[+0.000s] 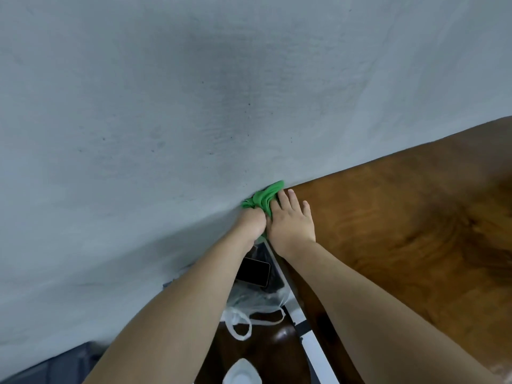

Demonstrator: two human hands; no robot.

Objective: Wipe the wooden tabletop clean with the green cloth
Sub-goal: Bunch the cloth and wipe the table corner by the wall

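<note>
Green cloth [264, 199], bunched, in left hand [250, 224]'s closed grip; right hand [291, 223] flat, fingers spread, on glossy wooden tabletop [401, 217].

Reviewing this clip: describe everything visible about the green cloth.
The green cloth is bright green, soft fabric bunched into folds, not spread flat. It sits at the far left corner of the wooden tabletop, pressed up against the grey wall. The left hand grips its lower end off the table's edge; the right hand lies flat, fingers partly over it. Much of it is hidden under the hands.
</note>
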